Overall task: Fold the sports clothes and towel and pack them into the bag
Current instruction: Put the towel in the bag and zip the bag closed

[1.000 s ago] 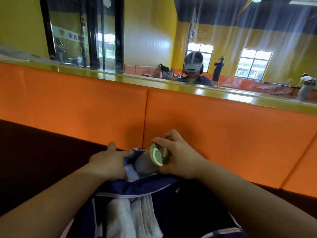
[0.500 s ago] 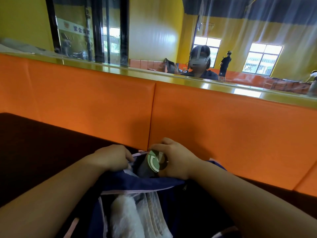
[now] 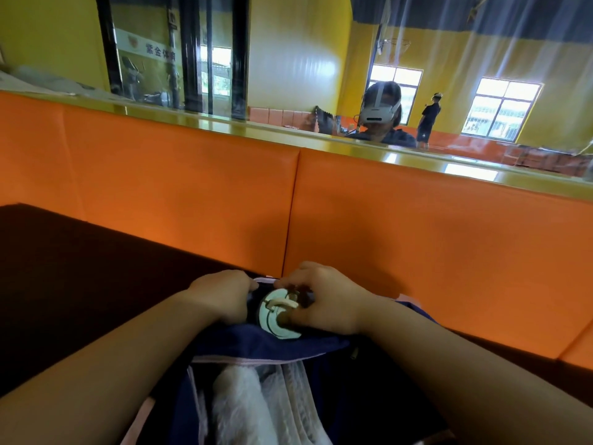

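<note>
Packing looks nearly done: the white towel (image 3: 240, 403) and folded clothes (image 3: 298, 396) lie inside the navy bag (image 3: 272, 346) at the far edge of the worktop (image 3: 80, 277). The left hand (image 3: 221, 300) grips the bag's rim; the right hand (image 3: 327, 300) clasps a bottle (image 3: 277, 316), which next needs seating upright. The orange backrest (image 3: 417, 236) crowds behind

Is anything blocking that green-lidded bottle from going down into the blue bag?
Nothing visible. The right hand grips the bottle at the far end of the bag; the left hand holds the fabric beside it. The white towel lies in the nearer opening, apart from the bottle. Deeper inside is hidden.
</note>
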`<action>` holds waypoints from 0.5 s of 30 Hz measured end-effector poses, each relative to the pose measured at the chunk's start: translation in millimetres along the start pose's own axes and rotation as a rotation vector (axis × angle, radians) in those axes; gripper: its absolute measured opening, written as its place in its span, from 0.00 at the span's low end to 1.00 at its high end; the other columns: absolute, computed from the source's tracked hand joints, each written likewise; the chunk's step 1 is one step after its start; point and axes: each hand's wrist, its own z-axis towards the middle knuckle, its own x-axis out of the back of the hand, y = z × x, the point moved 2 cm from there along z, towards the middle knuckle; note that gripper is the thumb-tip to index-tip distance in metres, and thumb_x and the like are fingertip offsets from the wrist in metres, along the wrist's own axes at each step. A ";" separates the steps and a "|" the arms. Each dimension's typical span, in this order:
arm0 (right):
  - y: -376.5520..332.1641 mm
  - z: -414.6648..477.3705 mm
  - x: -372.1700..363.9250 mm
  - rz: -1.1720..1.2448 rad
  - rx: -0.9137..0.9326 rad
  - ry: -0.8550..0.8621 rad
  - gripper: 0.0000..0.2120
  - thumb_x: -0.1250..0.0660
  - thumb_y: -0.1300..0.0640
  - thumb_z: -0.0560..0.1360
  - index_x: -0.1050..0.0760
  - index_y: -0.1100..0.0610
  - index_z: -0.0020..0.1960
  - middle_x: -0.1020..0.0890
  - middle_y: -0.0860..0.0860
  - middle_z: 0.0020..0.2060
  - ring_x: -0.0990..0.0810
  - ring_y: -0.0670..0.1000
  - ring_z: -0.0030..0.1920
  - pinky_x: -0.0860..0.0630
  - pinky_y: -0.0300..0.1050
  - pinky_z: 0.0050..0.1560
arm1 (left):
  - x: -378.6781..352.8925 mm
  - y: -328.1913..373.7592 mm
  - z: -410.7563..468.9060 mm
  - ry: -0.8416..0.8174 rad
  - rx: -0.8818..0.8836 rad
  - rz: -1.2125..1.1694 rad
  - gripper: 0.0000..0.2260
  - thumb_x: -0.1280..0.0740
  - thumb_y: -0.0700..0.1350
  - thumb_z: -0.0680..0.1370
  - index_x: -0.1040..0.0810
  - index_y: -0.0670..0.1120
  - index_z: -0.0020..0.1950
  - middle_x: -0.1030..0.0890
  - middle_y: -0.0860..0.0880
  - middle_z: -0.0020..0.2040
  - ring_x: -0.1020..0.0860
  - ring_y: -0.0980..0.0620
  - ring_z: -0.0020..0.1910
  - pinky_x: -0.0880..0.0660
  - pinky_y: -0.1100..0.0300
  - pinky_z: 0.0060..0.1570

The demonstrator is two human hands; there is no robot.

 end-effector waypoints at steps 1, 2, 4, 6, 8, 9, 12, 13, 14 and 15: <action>0.2 -0.6 1.0 0.036 -0.018 -0.029 0.22 0.29 0.50 0.72 0.26 0.50 0.65 0.26 0.49 0.56 0.27 0.47 0.57 0.29 0.46 0.62 | -0.9 -1.6 0.4 0.000 -0.011 -0.007 0.15 0.34 0.47 0.74 0.25 0.54 0.61 0.23 0.50 0.54 0.24 0.49 0.51 0.24 0.52 0.55; -0.3 -2.1 2.6 0.089 -0.030 -0.047 0.20 0.30 0.50 0.73 0.25 0.51 0.64 0.26 0.49 0.56 0.27 0.47 0.57 0.30 0.46 0.63 | -1.6 -3.1 0.7 0.000 -0.020 -0.013 0.14 0.34 0.47 0.74 0.24 0.56 0.60 0.23 0.51 0.53 0.24 0.50 0.50 0.24 0.52 0.54; -1.1 -4.9 4.7 0.165 -0.029 -0.035 0.15 0.32 0.50 0.75 0.22 0.51 0.61 0.24 0.50 0.54 0.25 0.47 0.55 0.29 0.46 0.62 | -1.9 -5.0 1.3 0.006 -0.039 -0.027 0.14 0.34 0.49 0.74 0.25 0.57 0.58 0.23 0.51 0.53 0.24 0.50 0.50 0.25 0.52 0.54; 1.4 -4.7 3.4 0.130 -0.027 -0.005 0.14 0.32 0.53 0.76 0.22 0.51 0.61 0.22 0.48 0.52 0.24 0.47 0.53 0.27 0.42 0.59 | -2.5 -6.8 1.0 0.013 -0.048 -0.045 0.17 0.32 0.47 0.72 0.25 0.58 0.60 0.23 0.51 0.55 0.24 0.50 0.52 0.25 0.53 0.56; 5.9 -2.9 -0.2 0.092 -0.048 0.032 0.17 0.29 0.53 0.74 0.23 0.49 0.63 0.24 0.47 0.53 0.24 0.46 0.53 0.27 0.41 0.57 | -3.6 -8.3 -0.2 0.016 -0.053 -0.062 0.20 0.32 0.44 0.72 0.26 0.56 0.63 0.23 0.51 0.57 0.24 0.50 0.53 0.26 0.54 0.57; 7.7 -1.9 -1.8 0.095 -0.059 0.048 0.19 0.28 0.52 0.72 0.23 0.48 0.62 0.24 0.47 0.53 0.24 0.46 0.53 0.27 0.43 0.58 | -4.4 -9.0 -0.8 0.015 -0.054 -0.074 0.22 0.32 0.42 0.72 0.26 0.55 0.64 0.23 0.50 0.59 0.25 0.51 0.54 0.27 0.55 0.57; 5.2 -2.0 -6.1 0.065 -0.045 0.048 0.26 0.24 0.48 0.67 0.25 0.47 0.63 0.26 0.47 0.55 0.26 0.47 0.55 0.28 0.43 0.58 | -5.8 -10.9 -2.4 0.012 -0.063 -0.104 0.26 0.33 0.41 0.72 0.30 0.54 0.69 0.25 0.50 0.63 0.26 0.51 0.57 0.31 0.62 0.53; 4.1 -2.0 -7.8 0.024 -0.031 0.034 0.29 0.24 0.48 0.66 0.27 0.47 0.65 0.27 0.47 0.56 0.28 0.47 0.56 0.29 0.43 0.59 | -6.3 -11.9 -2.0 0.014 -0.066 -0.114 0.27 0.33 0.41 0.73 0.31 0.54 0.71 0.26 0.49 0.64 0.27 0.51 0.58 0.33 0.64 0.53; 2.6 -2.3 -9.7 -0.017 -0.022 0.026 0.32 0.24 0.48 0.66 0.30 0.48 0.67 0.28 0.48 0.58 0.29 0.48 0.57 0.30 0.43 0.60 | -6.8 -12.6 -1.6 0.011 -0.062 -0.127 0.28 0.32 0.41 0.72 0.32 0.54 0.71 0.26 0.49 0.64 0.27 0.52 0.57 0.33 0.64 0.53; 0.8 -2.3 -12.1 -0.059 -0.020 0.022 0.34 0.24 0.49 0.67 0.33 0.49 0.70 0.30 0.48 0.60 0.29 0.49 0.59 0.31 0.42 0.61 | -7.6 -13.2 -1.0 0.013 -0.059 -0.143 0.29 0.31 0.41 0.72 0.32 0.55 0.71 0.26 0.49 0.64 0.26 0.52 0.57 0.32 0.64 0.53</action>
